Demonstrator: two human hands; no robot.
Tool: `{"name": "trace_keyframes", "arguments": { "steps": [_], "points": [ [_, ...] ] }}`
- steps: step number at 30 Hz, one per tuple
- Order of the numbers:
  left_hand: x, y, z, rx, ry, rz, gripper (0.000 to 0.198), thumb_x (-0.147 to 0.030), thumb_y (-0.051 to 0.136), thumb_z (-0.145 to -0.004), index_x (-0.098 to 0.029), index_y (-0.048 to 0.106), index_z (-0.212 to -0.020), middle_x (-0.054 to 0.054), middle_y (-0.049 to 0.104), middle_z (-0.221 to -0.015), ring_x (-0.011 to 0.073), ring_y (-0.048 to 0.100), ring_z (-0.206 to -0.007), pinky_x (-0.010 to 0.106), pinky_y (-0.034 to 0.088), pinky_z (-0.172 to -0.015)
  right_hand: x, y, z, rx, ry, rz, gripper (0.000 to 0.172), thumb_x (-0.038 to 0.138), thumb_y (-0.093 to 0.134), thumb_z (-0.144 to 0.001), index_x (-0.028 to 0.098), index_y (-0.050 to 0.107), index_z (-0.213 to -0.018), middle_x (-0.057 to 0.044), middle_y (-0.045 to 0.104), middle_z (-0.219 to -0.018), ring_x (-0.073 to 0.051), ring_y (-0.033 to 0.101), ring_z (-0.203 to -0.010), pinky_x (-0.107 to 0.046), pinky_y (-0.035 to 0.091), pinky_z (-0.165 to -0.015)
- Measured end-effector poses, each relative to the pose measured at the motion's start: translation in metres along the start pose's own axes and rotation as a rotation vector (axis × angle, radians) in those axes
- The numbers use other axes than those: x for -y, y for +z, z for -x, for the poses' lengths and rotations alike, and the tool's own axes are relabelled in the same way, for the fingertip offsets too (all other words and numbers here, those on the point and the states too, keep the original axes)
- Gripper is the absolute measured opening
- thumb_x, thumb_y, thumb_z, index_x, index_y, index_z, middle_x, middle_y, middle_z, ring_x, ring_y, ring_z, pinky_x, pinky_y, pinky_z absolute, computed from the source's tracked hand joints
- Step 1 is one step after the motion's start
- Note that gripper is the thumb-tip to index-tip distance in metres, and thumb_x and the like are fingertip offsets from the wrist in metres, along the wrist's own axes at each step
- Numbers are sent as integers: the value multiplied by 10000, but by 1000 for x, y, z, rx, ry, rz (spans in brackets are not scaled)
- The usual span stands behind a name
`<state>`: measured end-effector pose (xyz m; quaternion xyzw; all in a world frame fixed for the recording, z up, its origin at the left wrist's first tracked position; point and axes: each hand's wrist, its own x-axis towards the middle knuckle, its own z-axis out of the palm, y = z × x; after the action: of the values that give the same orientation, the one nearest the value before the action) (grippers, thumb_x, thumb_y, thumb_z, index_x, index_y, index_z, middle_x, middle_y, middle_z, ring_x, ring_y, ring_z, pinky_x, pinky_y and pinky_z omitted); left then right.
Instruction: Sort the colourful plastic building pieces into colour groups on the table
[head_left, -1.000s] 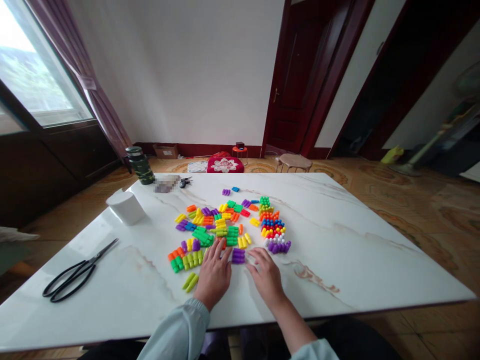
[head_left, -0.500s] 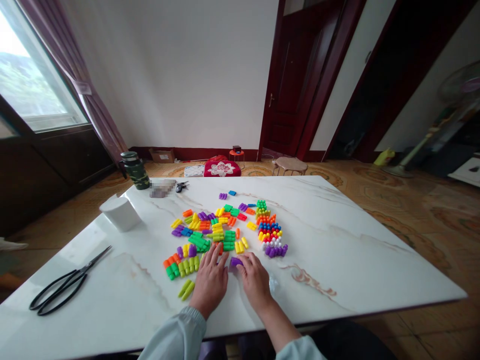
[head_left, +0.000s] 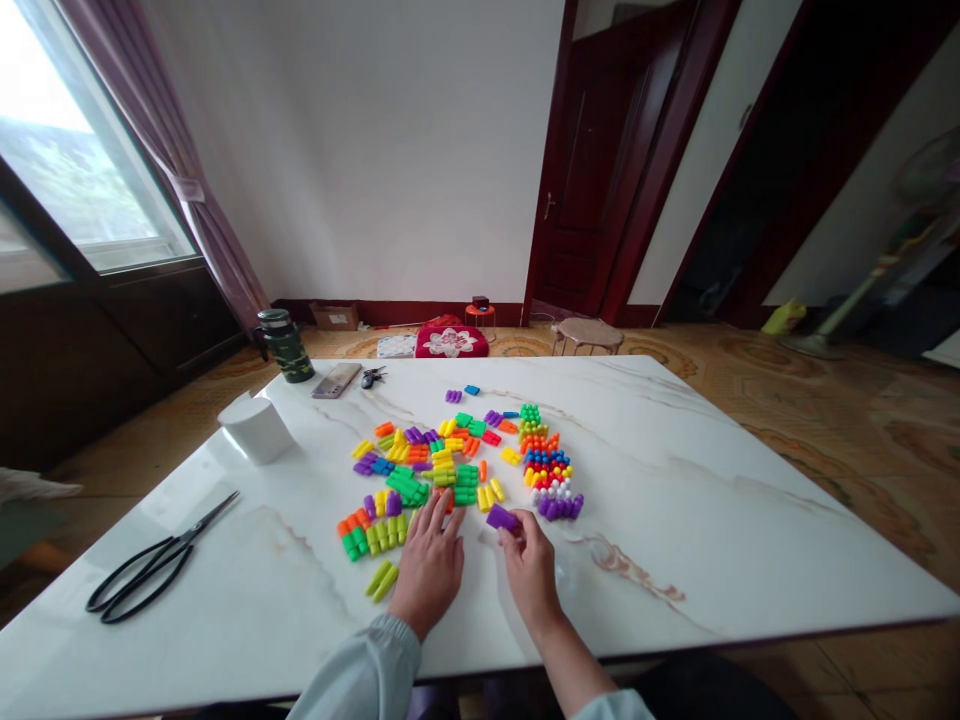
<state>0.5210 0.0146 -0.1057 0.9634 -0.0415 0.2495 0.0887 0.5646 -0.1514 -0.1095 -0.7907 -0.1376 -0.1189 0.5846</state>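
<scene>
A heap of small coloured plastic blocks point(head_left: 442, 460) lies in the middle of a white marble table point(head_left: 712, 500). To its right stands an assembled stack of blocks point(head_left: 546, 465) in rows of green, orange, blue, yellow, white and purple. My right hand point(head_left: 529, 560) pinches a purple block point(head_left: 501, 517) just above the table, near the stack's purple bottom row. My left hand point(head_left: 431, 560) rests flat on the table with fingers spread, its fingertips touching the near edge of the heap. Two yellow-green blocks point(head_left: 382, 580) lie left of my left hand.
Black scissors point(head_left: 154, 565) lie at the table's left front. A white cylinder point(head_left: 255, 430), a camouflage bottle point(head_left: 285, 345), a phone point(head_left: 337, 380) and keys point(head_left: 371, 376) sit at the far left. A stool point(head_left: 589, 332) and red cushion point(head_left: 450, 342) are on the floor beyond.
My right hand has picked the purple block up off the table and carried it slightly right toward the stack. My left hand has stayed flat in place.
</scene>
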Motion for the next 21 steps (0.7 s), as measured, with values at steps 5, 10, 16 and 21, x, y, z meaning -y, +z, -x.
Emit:
{"name": "trace_keyframes", "arguments": {
  "steps": [5,10,16,21],
  "points": [
    [0,0,0,14,4,-4,436,-139,473,-859,-205,560,-1281,104,457,-1455,308,332,-1395,524,380,-1091,8,-5,1,-43,-201,108,161,261,476,-943,204,609,-1012,-67,607,-969,-165,605,-864,-254,511,-659],
    [0,0,0,12,-3,10,440,-136,478,-854,-210,559,-1280,97,460,-1453,304,320,-1402,518,375,-1096,15,-7,2,-181,-343,191,204,154,411,-946,208,572,-1059,-84,561,-1066,-191,559,-1044,-352,492,-900],
    [-1,0,0,16,-11,17,439,-135,473,-862,-202,552,-1288,103,452,-1461,300,322,-1401,519,374,-1097,14,-6,1,-26,-365,429,347,66,356,-910,221,641,-1031,-71,579,-995,-182,591,-930,-304,509,-792],
    [-1,-2,0,25,-13,12,424,-142,468,-871,-199,556,-1281,101,450,-1463,297,315,-1406,519,366,-1104,13,-4,1,109,-338,495,326,97,398,-923,225,643,-1096,-66,608,-991,-175,618,-865,-294,513,-758]
  ]
}}
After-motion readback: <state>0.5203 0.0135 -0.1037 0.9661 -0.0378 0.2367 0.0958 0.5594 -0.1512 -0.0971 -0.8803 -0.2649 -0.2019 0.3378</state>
